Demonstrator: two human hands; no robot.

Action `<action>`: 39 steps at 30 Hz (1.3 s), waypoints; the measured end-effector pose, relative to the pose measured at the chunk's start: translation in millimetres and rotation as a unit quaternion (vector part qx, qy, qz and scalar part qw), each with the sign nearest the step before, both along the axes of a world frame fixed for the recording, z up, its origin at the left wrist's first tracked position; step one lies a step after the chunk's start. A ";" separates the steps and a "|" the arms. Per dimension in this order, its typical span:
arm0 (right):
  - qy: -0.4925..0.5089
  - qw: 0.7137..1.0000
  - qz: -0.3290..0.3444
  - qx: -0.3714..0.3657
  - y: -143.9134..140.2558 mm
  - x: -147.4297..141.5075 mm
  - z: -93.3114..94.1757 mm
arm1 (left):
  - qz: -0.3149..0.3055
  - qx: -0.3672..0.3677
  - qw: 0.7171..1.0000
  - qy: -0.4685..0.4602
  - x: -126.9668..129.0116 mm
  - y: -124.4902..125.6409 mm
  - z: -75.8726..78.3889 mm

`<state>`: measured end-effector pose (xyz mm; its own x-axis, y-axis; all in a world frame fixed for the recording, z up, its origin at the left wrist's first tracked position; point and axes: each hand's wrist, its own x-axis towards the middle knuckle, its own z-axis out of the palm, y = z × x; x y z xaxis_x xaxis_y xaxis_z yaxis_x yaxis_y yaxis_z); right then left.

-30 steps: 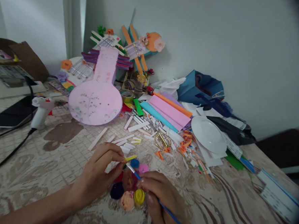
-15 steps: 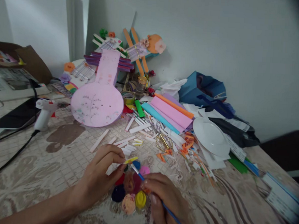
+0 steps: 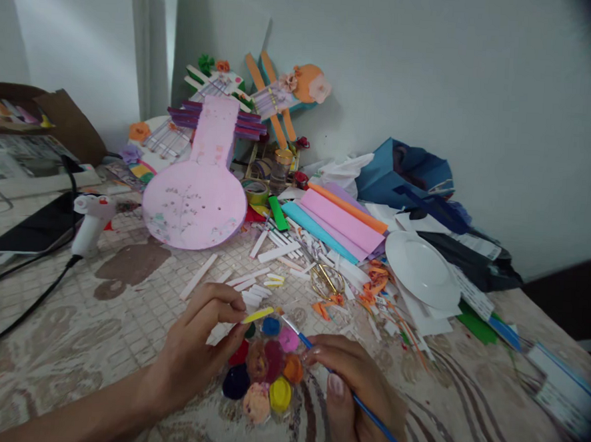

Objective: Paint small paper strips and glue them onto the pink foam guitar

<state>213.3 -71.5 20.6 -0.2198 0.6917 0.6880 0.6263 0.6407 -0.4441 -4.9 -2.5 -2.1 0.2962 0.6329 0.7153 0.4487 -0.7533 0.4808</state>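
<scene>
My left hand (image 3: 198, 352) pinches a short paper strip (image 3: 258, 315) whose free end is painted yellow, holding it just above a round paint palette (image 3: 265, 368) with several coloured wells. My right hand (image 3: 357, 395) grips a thin blue-handled paintbrush (image 3: 364, 408); its tip points up-left, over the pink well and a little to the right of the strip, not touching it. The palette lies on the patterned tablecloth between both hands.
White paper strips (image 3: 252, 282), gold scissors (image 3: 326, 280), a white plate (image 3: 421, 269), coloured foam sheets (image 3: 340, 225) and a pink guitar-shaped cutout (image 3: 197, 198) lie beyond the palette. A white glue gun (image 3: 89, 222) with a black cord and a tablet (image 3: 32, 228) are at the left.
My right hand has drawn the brush to the right, off the yellow strip end, uncovering more of the palette. The left hand keeps its hold. The view shifted slightly.
</scene>
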 end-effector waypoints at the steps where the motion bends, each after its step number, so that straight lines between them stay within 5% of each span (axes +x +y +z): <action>1: -0.003 1.000 0.000 -0.002 -0.1 -0.1 -0.6 | -0.001 0.007 1.000 0.000 0.2 0.0 0.0; 23: 0.007 1.000 0.017 -0.017 -4.1 -4.0 -5.9 | -0.016 0.053 0.998 0.007 0.8 1.0 -0.4; 31: 0.208 0.978 -0.001 -0.010 1.1 -5.6 5.3 | -0.051 0.073 0.995 -0.053 -2.6 4.3 4.4; 39: 0.147 0.988 0.037 -0.037 -0.3 -2.2 10.5 | -0.059 0.105 0.992 -0.047 -1.5 4.4 7.0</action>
<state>211.1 -71.8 31.1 -0.0685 0.7317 0.6782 0.4160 0.6388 -0.6472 -6.4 2.0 4.9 0.2853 0.4314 0.8558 0.3119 -0.8861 0.3427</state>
